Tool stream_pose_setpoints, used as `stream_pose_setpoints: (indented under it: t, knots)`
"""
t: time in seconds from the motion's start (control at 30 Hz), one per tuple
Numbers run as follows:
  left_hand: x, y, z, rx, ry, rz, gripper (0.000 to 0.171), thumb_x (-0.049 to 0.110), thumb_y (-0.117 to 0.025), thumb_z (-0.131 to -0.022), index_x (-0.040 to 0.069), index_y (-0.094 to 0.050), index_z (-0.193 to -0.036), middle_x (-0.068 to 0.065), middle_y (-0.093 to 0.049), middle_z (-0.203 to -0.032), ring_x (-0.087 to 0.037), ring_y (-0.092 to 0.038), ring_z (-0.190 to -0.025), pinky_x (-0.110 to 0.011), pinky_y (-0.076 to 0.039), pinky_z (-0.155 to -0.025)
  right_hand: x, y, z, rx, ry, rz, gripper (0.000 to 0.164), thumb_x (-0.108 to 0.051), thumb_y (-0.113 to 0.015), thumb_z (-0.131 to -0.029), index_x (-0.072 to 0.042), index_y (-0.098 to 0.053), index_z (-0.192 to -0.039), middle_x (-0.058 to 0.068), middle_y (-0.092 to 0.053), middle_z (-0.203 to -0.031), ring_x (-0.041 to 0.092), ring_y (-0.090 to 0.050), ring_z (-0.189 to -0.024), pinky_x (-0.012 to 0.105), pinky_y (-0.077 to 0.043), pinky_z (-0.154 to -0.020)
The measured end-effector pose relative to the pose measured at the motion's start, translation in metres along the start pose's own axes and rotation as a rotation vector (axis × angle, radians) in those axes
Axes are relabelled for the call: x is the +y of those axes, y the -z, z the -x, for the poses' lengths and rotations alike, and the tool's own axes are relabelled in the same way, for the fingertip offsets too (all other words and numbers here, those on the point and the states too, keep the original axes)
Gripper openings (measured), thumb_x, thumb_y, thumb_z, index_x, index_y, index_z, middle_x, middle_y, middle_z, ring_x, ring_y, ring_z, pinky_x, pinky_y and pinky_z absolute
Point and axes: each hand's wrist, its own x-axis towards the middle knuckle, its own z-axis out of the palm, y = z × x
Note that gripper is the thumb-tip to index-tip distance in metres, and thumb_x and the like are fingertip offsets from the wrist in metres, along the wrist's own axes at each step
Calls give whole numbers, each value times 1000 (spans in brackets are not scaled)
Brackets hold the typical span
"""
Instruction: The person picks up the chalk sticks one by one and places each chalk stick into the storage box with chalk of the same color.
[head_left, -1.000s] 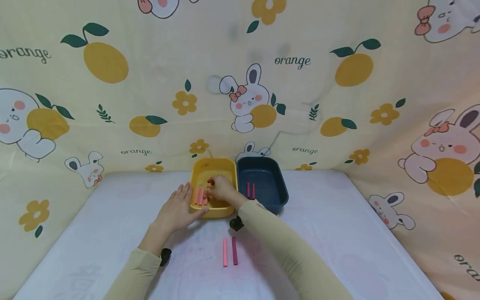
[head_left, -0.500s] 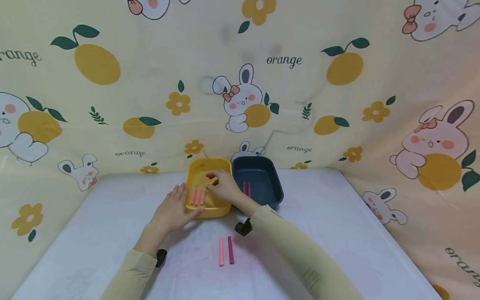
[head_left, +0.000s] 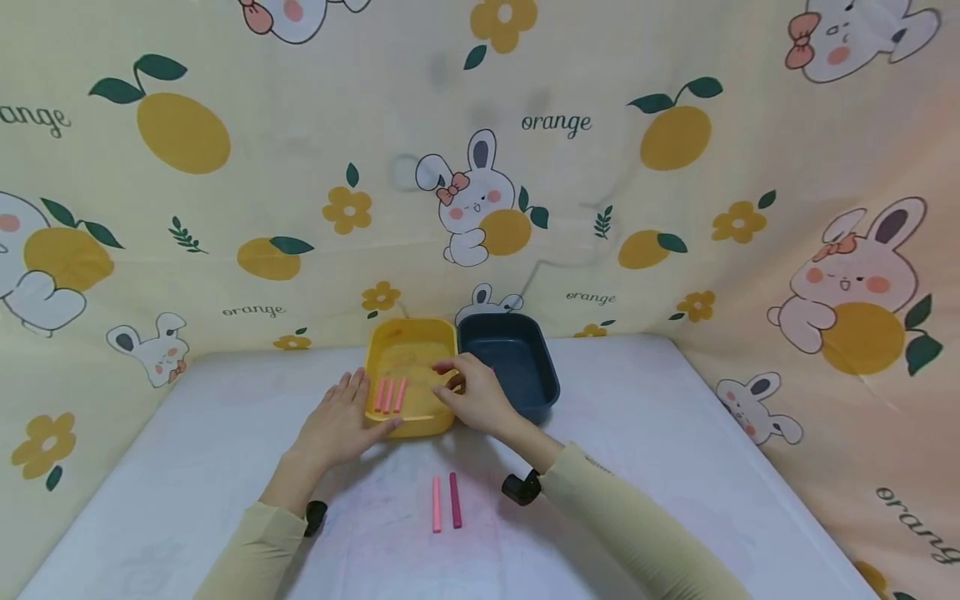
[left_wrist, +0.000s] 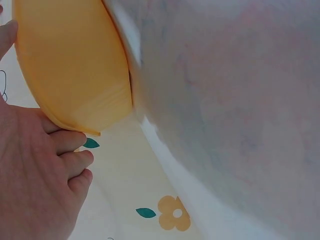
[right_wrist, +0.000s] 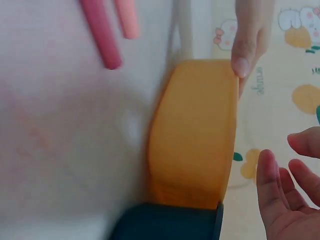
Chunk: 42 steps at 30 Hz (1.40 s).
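Note:
In the head view a yellow plastic box point(head_left: 420, 427) stands at the back of the table. Inside, three light pink sticks point(head_left: 387, 397) lie side by side near its front left. My left hand point(head_left: 335, 427) rests at that box's front left corner, fingers straight along the left side and thumb on the front rim. My right hand point(head_left: 480, 402) hovers over the box's right side. Its thumb and fingers point(right_wrist: 270, 182) stand apart with nothing between them in the right wrist view. A dark blue box point(head_left: 528, 354) adjoins on the right, partly hidden by this hand.
On the white table, nearer the person, lie a light pink stick point(head_left: 437, 504) and a dark magenta stick point(head_left: 455, 501). A cream cloth point(head_left: 300, 150) printed with rabbits and oranges hangs behind the boxes and along the sides.
My right hand has left the pink sticks in the yellow box and moved right, its fingers parted. It now covers the magenta sticks seen in the blue box. My left hand stays at the corner.

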Motion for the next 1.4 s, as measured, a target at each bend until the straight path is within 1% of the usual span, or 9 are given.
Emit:
stream_pose_setpoints:
  t: [0.17,0.3,0.43,0.7,0.8,0.93,1.03,1.2,1.4]
  knots:
    - [1,1,2,-3,0,5,109,70,-53,-97,-15,-22,-158,-31,-18,-168,-49,-18,-155,-59,-18,-127,3,6,20,-22,9,27,28,-11,-76,-95,-9,-70,-123,10,-64,-116,14,-63,-88,20,-58,-77]
    - [2,2,2,-6,-1,6,108,70,-53,-97,-15,-22,-157,-32,-18,-167,-50,-18,-155,-59,-17,-127,2,10,36,-64,4,33,30,-8,-77,-94,-9,-70,-124,9,-65,-115,15,-63,-90,21,-59,-81]
    - [3,3,1,-7,2,9,109,71,-52,-97,-16,-23,-157,-32,-18,-167,-50,-18,-155,-59,-17,-127,2,12,51,-116,12,42,33,-5,-76,-93,-7,-68,-126,9,-64,-116,15,-64,-91,21,-59,-81]
    - [2,1,-1,-20,14,5,112,75,-49,-96,-14,-23,-158,-31,-17,-168,-49,-17,-155,-59,-17,-127,7,9,75,-246,52,65,36,0,-75,-91,-1,-66,-125,14,-63,-117,12,-64,-85,24,-60,-75]
    - [2,1,-1,-19,12,3,112,75,-49,-96,-14,-23,-158,-31,-18,-168,-49,-17,-155,-59,-17,-127,8,8,82,-304,26,61,35,-3,-76,-91,-1,-66,-125,14,-62,-117,9,-63,-83,23,-60,-75]
    - [2,1,-1,-15,14,1,112,75,-49,-96,-14,-23,-158,-31,-18,-168,-49,-17,-155,-59,-17,-127,8,6,88,-368,-26,74,36,-8,-78,-90,-4,-67,-125,7,-61,-113,7,-60,-81,19,-56,-73]
    - [1,1,0,-14,14,0,112,75,-49,-96,-14,-23,-158,-31,-18,-168,-50,-18,-155,-59,-17,-127,8,2,92,-412,-50,108,38,-12,-79,-90,-6,-67,-126,3,-59,-110,5,-58,-81,18,-54,-72]
    - [2,0,0,-13,9,0,111,74,-49,-97,-15,-23,-158,-32,-18,-167,-50,-18,-155,-60,-17,-127,8,-3,95,-470,-64,196,47,-23,-80,-91,-7,-66,-133,-3,-58,-115,2,-55,-84,17,-51,-73]
    - [2,1,1,-8,-1,1,109,72,-50,-98,-15,-24,-157,-32,-18,-167,-50,-18,-155,-60,-18,-126,6,-6,96,-497,-52,230,53,-31,-84,-89,-8,-67,-134,-3,-58,-116,2,-53,-85,17,-50,-71]
